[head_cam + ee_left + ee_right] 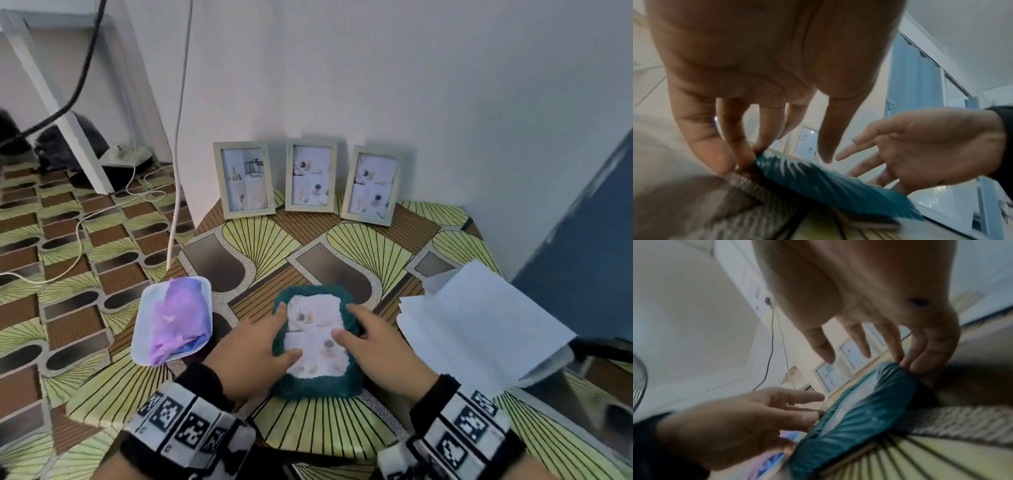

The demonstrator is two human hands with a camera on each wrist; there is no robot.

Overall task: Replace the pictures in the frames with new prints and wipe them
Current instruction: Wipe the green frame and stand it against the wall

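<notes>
We see the teal cloth (318,383) flat on the worktop (342,246) with a print (317,337) on it. Our left hand (253,356) holds its left edge, fingers loosely spread, thumb on the print. Our right hand (380,346) reaches palm-down, forefinger touching the print, other fingers at the right edge.

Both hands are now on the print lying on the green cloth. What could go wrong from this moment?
1. The print lies loose on the teal cloth; under the fingertips of the left hand and right hand it may slide or crease.
2. Bare fingertips could leave smudges on it.
3. The plastic container overhangs the table edge; a left elbow nudge might tip it off.
</notes>
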